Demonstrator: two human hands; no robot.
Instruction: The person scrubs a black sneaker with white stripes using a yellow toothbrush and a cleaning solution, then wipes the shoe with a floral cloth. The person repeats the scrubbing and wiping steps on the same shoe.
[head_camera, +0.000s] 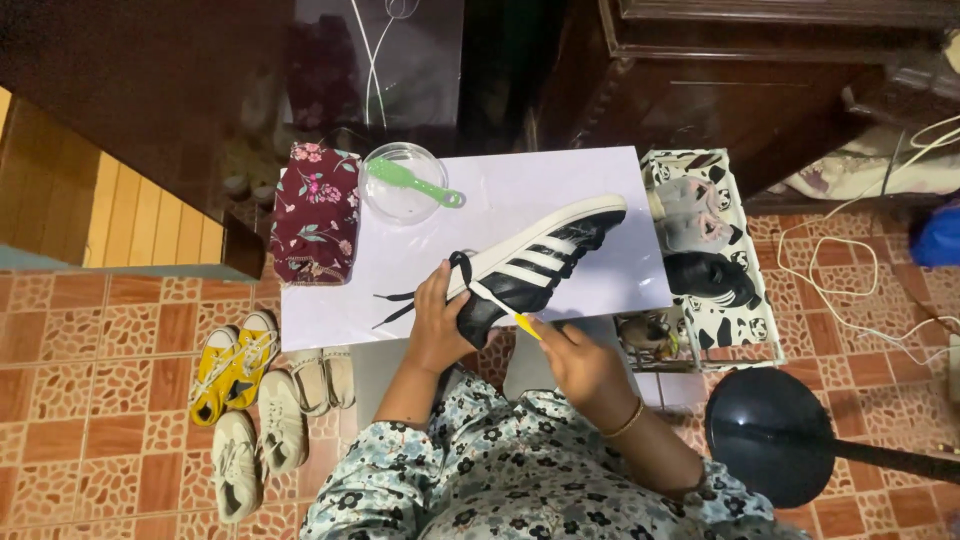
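Note:
A black sneaker (540, 262) with white stripes and a white sole lies tilted on its side over the near edge of a white table (610, 190). My left hand (438, 318) grips its heel end, where loose black laces trail out. My right hand (575, 358) holds a small yellow tool (526, 325), with a pale strip running from it up along the shoe's side. A clear bowl (392, 200) at the table's far side carries a green brush (410, 181) across it.
A floral cloth (316, 212) lies at the table's left end. A panda-print box (742, 300) with several shoes stands to the right. Yellow and pale shoes (250, 400) sit on the tiled floor at left. A black round lamp base (770, 435) and white cables are at right.

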